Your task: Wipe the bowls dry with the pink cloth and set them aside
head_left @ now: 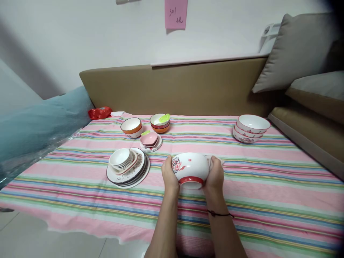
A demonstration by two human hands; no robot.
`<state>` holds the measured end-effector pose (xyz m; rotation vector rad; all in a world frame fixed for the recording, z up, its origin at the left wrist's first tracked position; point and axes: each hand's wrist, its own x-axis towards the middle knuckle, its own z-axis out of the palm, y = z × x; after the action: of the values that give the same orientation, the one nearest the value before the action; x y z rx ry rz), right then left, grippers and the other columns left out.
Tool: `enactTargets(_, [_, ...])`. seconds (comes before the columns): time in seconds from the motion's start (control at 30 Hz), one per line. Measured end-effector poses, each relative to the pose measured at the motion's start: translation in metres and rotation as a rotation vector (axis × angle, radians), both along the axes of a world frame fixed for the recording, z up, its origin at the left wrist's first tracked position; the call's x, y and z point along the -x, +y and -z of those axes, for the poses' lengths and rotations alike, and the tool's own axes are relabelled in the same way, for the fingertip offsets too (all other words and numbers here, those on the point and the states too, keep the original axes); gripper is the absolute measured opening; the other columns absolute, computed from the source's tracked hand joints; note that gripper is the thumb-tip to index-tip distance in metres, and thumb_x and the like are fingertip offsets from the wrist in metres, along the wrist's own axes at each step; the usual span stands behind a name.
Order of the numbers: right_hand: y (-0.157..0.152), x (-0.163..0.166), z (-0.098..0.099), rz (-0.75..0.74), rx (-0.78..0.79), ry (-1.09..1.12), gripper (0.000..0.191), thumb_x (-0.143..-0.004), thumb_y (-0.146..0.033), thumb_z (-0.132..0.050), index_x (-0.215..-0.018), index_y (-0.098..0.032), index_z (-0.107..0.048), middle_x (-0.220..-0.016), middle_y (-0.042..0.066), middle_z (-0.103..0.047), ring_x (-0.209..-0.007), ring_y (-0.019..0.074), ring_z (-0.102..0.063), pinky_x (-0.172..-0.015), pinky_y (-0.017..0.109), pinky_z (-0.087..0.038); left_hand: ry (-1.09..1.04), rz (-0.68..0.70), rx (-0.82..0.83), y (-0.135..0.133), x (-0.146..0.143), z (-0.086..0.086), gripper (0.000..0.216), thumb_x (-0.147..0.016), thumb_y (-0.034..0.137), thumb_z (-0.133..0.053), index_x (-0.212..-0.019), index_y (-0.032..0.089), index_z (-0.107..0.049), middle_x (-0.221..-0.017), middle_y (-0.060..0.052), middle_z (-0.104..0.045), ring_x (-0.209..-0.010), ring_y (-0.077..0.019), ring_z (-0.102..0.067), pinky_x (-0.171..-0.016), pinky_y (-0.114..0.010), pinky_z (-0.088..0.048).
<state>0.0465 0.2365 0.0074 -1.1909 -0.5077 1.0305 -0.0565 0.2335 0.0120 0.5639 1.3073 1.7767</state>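
Note:
Between my two hands is a white bowl (192, 165) with a red foot ring and a red-and-black flower design. It is tilted so that its outer side and base face me. My left hand (170, 175) grips its left side, and my right hand (215, 177) grips its right side. A pale cloth (219, 160) shows at my right fingers, partly hidden by the hand and the bowl. The inside of the bowl is out of sight. Both hands are above the striped cloth cover (255, 200).
Stacked white bowls (248, 129) stand at the right. To the left are piled plates (139, 170) with small bowls (120, 157) on top. Farther back are orange-banded bowls (131, 126), more stacked bowls (160, 126) and pink dishes (149, 139). A red package (100, 113) lies at the back left.

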Motion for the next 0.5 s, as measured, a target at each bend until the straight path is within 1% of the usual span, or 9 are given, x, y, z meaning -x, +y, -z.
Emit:
enactTargets(0.07, [-0.004, 0.004, -0.007, 0.001, -0.146, -0.192, 0.034, -0.087, -0.039, -0.038, -0.086, -0.017, -0.065, -0.085, 0.005, -0.069, -0.080, 0.0210, -0.065, -0.070, 0.033, -0.053, -0.009, -0.037, -0.013, 0.001, -0.002, -0.001, 0.033, -0.073, 0.042, -0.059, -0.056, 0.019, -0.043, -0.055, 0.005, -0.039, -0.053, -0.0100, -0.038, -0.052, -0.024, -0.032])
enactTargets(0.1, [-0.006, 0.007, -0.010, -0.020, -0.255, -0.327, 0.037, -0.089, -0.036, -0.037, -0.094, -0.017, -0.067, -0.099, 0.007, -0.070, -0.094, 0.0223, -0.064, -0.083, 0.036, -0.052, -0.006, -0.045, -0.025, 0.002, -0.002, -0.002, 0.033, -0.073, 0.042, -0.058, -0.055, 0.019, -0.043, -0.055, 0.005, -0.039, -0.053, -0.0099, -0.037, -0.051, -0.024, -0.031])
enactTargets(0.17, [-0.011, 0.011, -0.016, -0.095, -0.483, -0.648, 0.040, -0.091, -0.031, -0.034, -0.113, -0.019, -0.065, -0.122, 0.007, -0.064, -0.118, 0.0237, -0.055, -0.103, 0.042, -0.040, 0.032, -0.067, -0.044, 0.001, 0.000, -0.004, 0.033, -0.075, 0.041, -0.055, -0.055, 0.020, -0.041, -0.053, 0.005, -0.038, -0.052, -0.0099, -0.035, -0.050, -0.024, -0.030])
enactTargets(0.23, [-0.017, 0.016, -0.018, -0.197, -0.631, -0.954, 0.042, -0.092, -0.028, -0.035, -0.128, -0.023, -0.057, -0.134, 0.004, -0.058, -0.132, 0.0245, -0.043, -0.112, 0.048, -0.028, 0.114, -0.088, -0.062, 0.000, 0.003, -0.005, 0.033, -0.077, 0.039, -0.053, -0.054, 0.020, -0.038, -0.053, 0.005, -0.036, -0.052, -0.0100, -0.033, -0.050, -0.024, -0.029])
enactTargets(0.3, [-0.019, 0.021, -0.016, -0.305, -0.700, -1.160, 0.045, -0.090, -0.026, -0.038, -0.134, -0.026, -0.051, -0.138, 0.001, -0.056, -0.138, 0.0251, -0.035, -0.115, 0.051, -0.020, 0.208, -0.096, -0.076, -0.001, 0.006, -0.006, 0.032, -0.078, 0.036, -0.052, -0.055, 0.020, -0.037, -0.054, 0.005, -0.034, -0.055, -0.0104, -0.032, -0.052, -0.024, -0.029])
enactTargets(0.33, [-0.019, 0.024, -0.014, -0.338, -0.707, -1.212, 0.046, -0.090, -0.025, -0.040, -0.135, -0.027, -0.049, -0.139, 0.001, -0.055, -0.140, 0.0252, -0.033, -0.115, 0.051, -0.018, 0.233, -0.096, -0.082, -0.001, 0.007, -0.005, 0.032, -0.079, 0.035, -0.052, -0.055, 0.020, -0.037, -0.055, 0.005, -0.034, -0.056, -0.0107, -0.032, -0.053, -0.024, -0.030])
enactTargets(0.4, [-0.014, 0.025, -0.008, -0.314, -0.674, -1.197, 0.047, -0.090, -0.025, -0.039, -0.136, -0.025, -0.048, -0.140, 0.003, -0.053, -0.139, 0.0249, -0.034, -0.114, 0.050, -0.020, 0.223, -0.080, -0.091, -0.002, 0.007, -0.003, 0.033, -0.080, 0.037, -0.053, -0.056, 0.020, -0.037, -0.057, 0.005, -0.033, -0.057, -0.0112, -0.032, -0.055, -0.024, -0.031])
enactTargets(0.47, [-0.005, 0.022, -0.002, -0.205, -0.568, -1.037, 0.043, -0.092, -0.027, -0.035, -0.131, -0.022, -0.052, -0.138, 0.007, -0.054, -0.132, 0.0241, -0.042, -0.110, 0.047, -0.028, 0.194, 0.004, -0.113, -0.003, 0.007, -0.001, 0.036, -0.081, 0.042, -0.054, -0.057, 0.020, -0.039, -0.057, 0.004, -0.033, -0.057, -0.0117, -0.031, -0.054, -0.025, -0.030])
enactTargets(0.5, [-0.001, 0.018, 0.000, -0.150, -0.495, -0.926, 0.041, -0.093, -0.029, -0.033, -0.125, -0.020, -0.057, -0.131, 0.009, -0.059, -0.125, 0.0237, -0.049, -0.105, 0.044, -0.035, 0.205, 0.069, -0.133, -0.004, 0.006, 0.000, 0.038, -0.082, 0.045, -0.054, -0.057, 0.020, -0.040, -0.057, 0.004, -0.033, -0.056, -0.0119, -0.031, -0.053, -0.025, -0.029])
